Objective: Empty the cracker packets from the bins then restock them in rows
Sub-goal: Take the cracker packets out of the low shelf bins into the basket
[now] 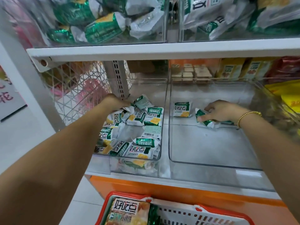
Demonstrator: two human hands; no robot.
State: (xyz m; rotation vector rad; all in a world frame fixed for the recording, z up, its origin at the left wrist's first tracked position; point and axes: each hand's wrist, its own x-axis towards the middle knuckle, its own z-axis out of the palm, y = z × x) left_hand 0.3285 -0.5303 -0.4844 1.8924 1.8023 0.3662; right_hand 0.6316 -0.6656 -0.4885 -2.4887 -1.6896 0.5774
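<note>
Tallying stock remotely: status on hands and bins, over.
Left hand grips rear packet in left bin, loose packets piled there. Right hand pinches green packet in right bin; lone packet beside. Nothing blocking.

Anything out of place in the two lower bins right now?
Yes. In the left bin the cracker packets lie jumbled, facing every way, some barcode-up, no rows; the left hand grips some at the back. The right bin holds one flat packet at its back, plus a crumpled packet gripped by the right hand.

One head-worn view — facing forward and down, close over the clear bins (pixel 211 146).
</note>
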